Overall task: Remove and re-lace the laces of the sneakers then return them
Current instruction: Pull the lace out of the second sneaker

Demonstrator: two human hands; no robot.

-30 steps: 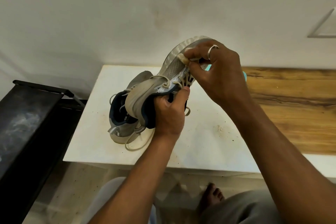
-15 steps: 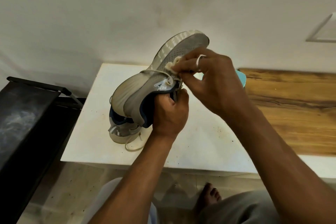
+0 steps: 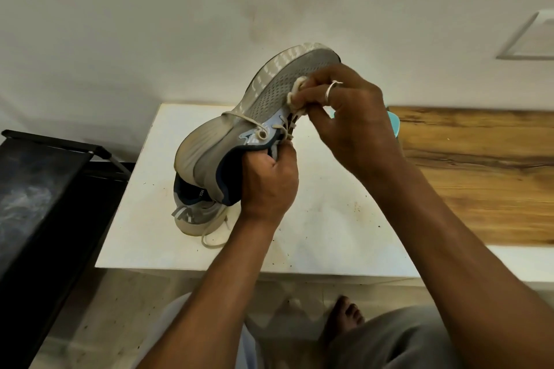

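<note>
A grey mesh sneaker (image 3: 269, 99) with a pale sole is held tilted above the white table (image 3: 329, 219), toe pointing up and away. My left hand (image 3: 266, 183) grips it at the collar and tongue. My right hand (image 3: 350, 117), with a ring on one finger, pinches a bunched cream lace (image 3: 295, 93) at the eyelets near the forefoot. A strand of the lace loops round the heel side. The second sneaker (image 3: 195, 216) lies on the table under the first, with a loose lace (image 3: 212, 241) trailing toward the front edge.
A black metal rack (image 3: 45, 189) stands left of the table. A wooden surface (image 3: 479, 174) adjoins the table on the right, with a turquoise object (image 3: 393, 126) partly hidden behind my right hand. My bare foot (image 3: 344, 317) and knees are below. A white wall rises behind.
The held sneaker has risen and tipped further, sole side turning toward me. My right hand shifted along the lacing with the bunched lace in its fingers. The left grip stayed.
</note>
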